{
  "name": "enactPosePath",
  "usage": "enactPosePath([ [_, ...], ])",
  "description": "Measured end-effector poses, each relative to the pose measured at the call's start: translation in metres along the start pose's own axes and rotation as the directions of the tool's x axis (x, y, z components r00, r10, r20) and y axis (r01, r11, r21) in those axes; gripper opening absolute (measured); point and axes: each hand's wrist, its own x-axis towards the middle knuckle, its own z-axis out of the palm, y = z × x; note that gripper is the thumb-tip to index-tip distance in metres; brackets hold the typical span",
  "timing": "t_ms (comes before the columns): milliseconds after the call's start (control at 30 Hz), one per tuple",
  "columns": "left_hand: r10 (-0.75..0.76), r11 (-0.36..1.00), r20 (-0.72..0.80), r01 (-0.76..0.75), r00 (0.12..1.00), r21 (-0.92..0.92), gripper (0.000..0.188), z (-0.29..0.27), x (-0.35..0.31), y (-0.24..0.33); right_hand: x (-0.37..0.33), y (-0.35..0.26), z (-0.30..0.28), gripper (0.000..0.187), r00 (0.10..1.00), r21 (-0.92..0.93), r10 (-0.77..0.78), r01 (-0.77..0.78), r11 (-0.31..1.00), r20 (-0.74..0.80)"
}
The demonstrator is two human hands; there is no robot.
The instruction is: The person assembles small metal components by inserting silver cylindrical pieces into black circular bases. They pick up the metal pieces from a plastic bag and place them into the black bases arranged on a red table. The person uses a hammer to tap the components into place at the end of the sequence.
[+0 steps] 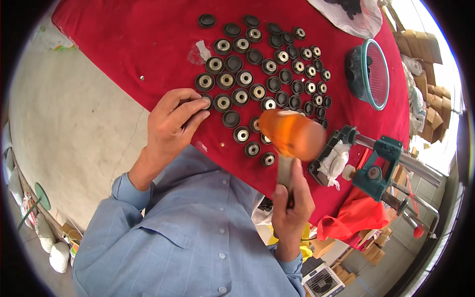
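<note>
Many round black caps (233,63) lie in loose rows on a red cloth (133,44). Several have a silver ring-shaped bearing (226,80) seated in them; others are plain black. At the left edge of the group, my left hand (175,119) has its fingertips closed on one black cap (207,101), and the fingers cover most of it. My right hand (293,205) grips the handle of an orange-headed mallet (302,136). Its head, blurred by motion, is above the near right caps and hides some of them.
A teal plastic basket (370,74) with dark pieces stands at the right, below a white bag (354,17). A green hand-lever press (378,171) is at the right edge, beside crumpled white plastic (335,161). Red fabric (354,218) hangs nearby.
</note>
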Motion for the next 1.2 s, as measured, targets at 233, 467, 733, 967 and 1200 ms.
enactPosePath([
  [233,0.000,1.000,-0.033,0.000,0.999,-0.021,0.037,0.003,0.000,-0.001,-0.016,-0.007,0.012,0.058,0.986,-0.036,-0.005,0.011,0.999,0.166],
  [467,-0.100,0.993,-0.059,0.097,0.993,-0.060,0.048,0.001,-0.002,0.002,0.004,-0.017,0.000,0.053,0.990,0.050,-0.118,0.115,0.992,0.074],
  [733,-0.136,0.986,-0.033,0.132,0.990,-0.105,0.053,-0.003,-0.002,-0.001,0.048,-0.014,0.037,0.060,0.991,-0.037,-0.113,0.116,0.993,0.066],
  [967,-0.148,0.984,-0.015,0.146,0.989,-0.106,0.058,-0.005,-0.002,-0.002,0.037,-0.029,0.020,0.057,0.983,0.016,-0.177,0.176,0.984,0.051],
  [1200,-0.162,0.977,0.027,0.165,0.986,-0.133,0.070,-0.010,-0.004,-0.004,0.043,-0.034,0.030,0.062,0.980,0.015,-0.117,0.116,0.993,0.159],
])
